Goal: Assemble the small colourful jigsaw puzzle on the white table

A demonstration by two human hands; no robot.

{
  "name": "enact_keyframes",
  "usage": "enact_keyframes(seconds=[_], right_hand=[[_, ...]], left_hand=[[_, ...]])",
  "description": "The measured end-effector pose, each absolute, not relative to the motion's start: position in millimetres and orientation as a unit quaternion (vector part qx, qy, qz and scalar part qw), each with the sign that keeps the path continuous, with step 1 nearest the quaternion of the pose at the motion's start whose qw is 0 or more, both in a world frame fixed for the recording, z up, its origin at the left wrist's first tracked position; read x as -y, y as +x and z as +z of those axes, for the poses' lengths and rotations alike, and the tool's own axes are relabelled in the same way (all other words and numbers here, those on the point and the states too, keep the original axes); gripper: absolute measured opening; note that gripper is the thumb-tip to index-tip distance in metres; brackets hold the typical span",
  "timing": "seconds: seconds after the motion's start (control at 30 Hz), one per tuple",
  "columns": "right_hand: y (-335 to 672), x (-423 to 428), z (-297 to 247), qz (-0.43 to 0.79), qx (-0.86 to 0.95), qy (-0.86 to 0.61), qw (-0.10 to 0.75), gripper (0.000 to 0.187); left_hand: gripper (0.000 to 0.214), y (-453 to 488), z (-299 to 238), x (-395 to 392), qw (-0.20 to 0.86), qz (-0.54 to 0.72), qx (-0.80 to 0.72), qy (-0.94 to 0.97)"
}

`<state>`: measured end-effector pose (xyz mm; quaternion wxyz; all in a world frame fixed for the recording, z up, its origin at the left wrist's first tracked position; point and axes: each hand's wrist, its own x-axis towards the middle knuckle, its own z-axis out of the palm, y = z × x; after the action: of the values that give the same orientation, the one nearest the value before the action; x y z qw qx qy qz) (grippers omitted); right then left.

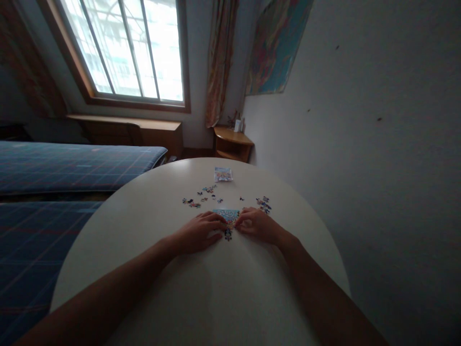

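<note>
A partly joined jigsaw puzzle (227, 216) with a light blue upper part lies on the white round table in front of me. Its lower end is a narrow strip of darker, multicoloured pieces. My left hand (201, 232) rests at the puzzle's left side, fingers stretched out and their tips touching it. At the right edge, my right hand (260, 226) has thumb and forefinger drawn together on what looks like a puzzle piece, mostly hidden by the fingers. Loose puzzle pieces (195, 205) lie beyond my left hand, and another cluster of puzzle pieces (264, 205) lies beyond my right hand.
A small picture packet (223, 174) lies towards the far edge of the round table (144, 211). Beds with blue plaid covers (79, 166) stand to the left. On the right is a wall (360, 158); a wooden corner shelf (234, 137) stands behind the table.
</note>
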<state>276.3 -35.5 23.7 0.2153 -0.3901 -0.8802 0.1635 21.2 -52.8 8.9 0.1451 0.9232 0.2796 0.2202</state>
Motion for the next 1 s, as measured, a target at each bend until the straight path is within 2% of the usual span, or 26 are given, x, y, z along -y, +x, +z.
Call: enact_keyframes(seconds=[0.13, 0.4, 1.0], right_hand=[[275.5, 36.3, 25.8, 0.174, 0.878, -0.389, 0.218, 0.010], [277.2, 36.0, 27.4, 0.175, 0.878, -0.392, 0.212, 0.025], [283.4, 28.0, 19.9, 0.140, 0.872, -0.414, 0.220, 0.023]], left_hand=[[0.024, 21.0, 8.2, 52.2, 0.147, 0.219, -0.279, 0.924], [0.024, 21.7, 8.2, 52.3, 0.147, 0.221, -0.285, 0.921], [0.027, 20.9, 6.5, 51.7, 0.147, 0.223, -0.279, 0.923]])
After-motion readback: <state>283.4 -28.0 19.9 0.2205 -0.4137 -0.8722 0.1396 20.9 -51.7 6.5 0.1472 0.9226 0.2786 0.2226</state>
